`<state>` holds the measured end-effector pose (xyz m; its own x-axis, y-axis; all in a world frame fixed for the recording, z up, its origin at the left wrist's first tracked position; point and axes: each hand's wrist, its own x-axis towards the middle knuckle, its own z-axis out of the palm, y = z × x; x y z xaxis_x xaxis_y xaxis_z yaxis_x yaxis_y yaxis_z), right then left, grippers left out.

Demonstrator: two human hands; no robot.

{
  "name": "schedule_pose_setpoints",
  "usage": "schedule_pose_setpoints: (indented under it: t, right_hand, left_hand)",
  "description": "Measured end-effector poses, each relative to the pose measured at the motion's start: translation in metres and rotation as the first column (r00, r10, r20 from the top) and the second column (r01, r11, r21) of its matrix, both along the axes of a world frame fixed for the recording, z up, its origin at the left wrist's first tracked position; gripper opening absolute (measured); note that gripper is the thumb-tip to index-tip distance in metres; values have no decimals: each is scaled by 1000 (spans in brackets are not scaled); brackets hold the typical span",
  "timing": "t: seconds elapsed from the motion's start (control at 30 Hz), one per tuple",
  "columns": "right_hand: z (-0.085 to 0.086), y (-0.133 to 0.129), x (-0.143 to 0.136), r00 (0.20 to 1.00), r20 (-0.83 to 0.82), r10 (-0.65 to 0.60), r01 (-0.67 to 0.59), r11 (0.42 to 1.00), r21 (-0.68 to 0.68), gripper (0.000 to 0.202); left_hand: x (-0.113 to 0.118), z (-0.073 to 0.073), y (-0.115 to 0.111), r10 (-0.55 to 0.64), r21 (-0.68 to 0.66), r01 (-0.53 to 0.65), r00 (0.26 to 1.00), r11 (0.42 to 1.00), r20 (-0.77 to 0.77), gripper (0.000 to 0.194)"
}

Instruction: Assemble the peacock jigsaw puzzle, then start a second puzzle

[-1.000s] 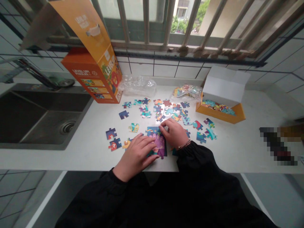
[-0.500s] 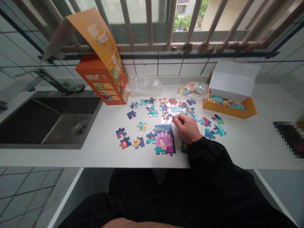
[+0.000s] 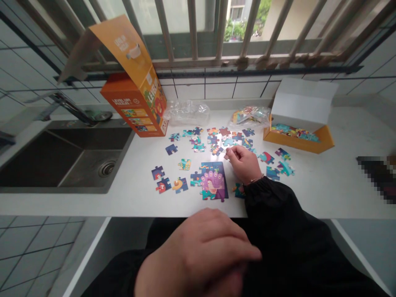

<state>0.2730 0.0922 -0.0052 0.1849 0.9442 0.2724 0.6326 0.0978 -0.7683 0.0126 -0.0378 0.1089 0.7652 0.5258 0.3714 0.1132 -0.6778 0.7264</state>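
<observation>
My right hand [image 3: 244,164] is closed in a pinch over the counter, with a jigsaw puzzle piece [image 3: 227,156] partly showing at its fingertips. Just left of and below it lies a joined block of pieces [image 3: 213,185] with a purple peacock picture. Close to the camera, my left hand [image 3: 198,251] hangs in front of the counter edge. Its fingers are curled together and blurred; whatever they hold, if anything, is hidden. Loose pieces [image 3: 198,142] spread behind the block, more pieces [image 3: 163,185] lie to its left, and one piece [image 3: 239,190] sits beside my right sleeve.
An orange puzzle box [image 3: 133,107] stands open at the back left, by a sink [image 3: 108,165]. Crumpled clear plastic [image 3: 187,112] and a bag of pieces [image 3: 251,116] lie along the wall. A yellow box [image 3: 298,142] holding pieces is at the right. A blurred-out dark object [image 3: 379,177] lies far right.
My left hand has come up into view from the bottom, curled, in front of the counter. My right hand stays almost in place, still pinching by the peacock block.
</observation>
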Motion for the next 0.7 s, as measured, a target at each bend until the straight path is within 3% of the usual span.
schedule_pose_setpoints:
  t: [0.07,0.17,0.27,0.33,0.47,0.7]
  right_hand:
    - [0,0,1,1000,-29,-12,12,1000,-4,44]
    - [0,0,2,997,-70,-31,31,1000,2,48]
    - [1,0,2,993,-103,-52,54,998,16,52]
    - [2,-1,2,990,-117,-78,81,996,25,54]
    - [5,-2,1,979,-137,-150,159,986,54,60]
    - [13,-7,14,910,-269,-317,358,926,121,67]
  left_hand:
    - [9,-18,15,161,140,-141,977,980,-138,38]
    - [0,-59,25,367,352,-269,896,897,-249,29]
    - [-15,-99,26,445,391,-324,853,862,-273,25]
    - [-20,-118,23,482,414,-358,840,837,-250,25]
    - [-19,-136,16,545,505,-403,821,763,-168,29]
    - [-14,-142,15,582,552,-453,810,700,-74,29]
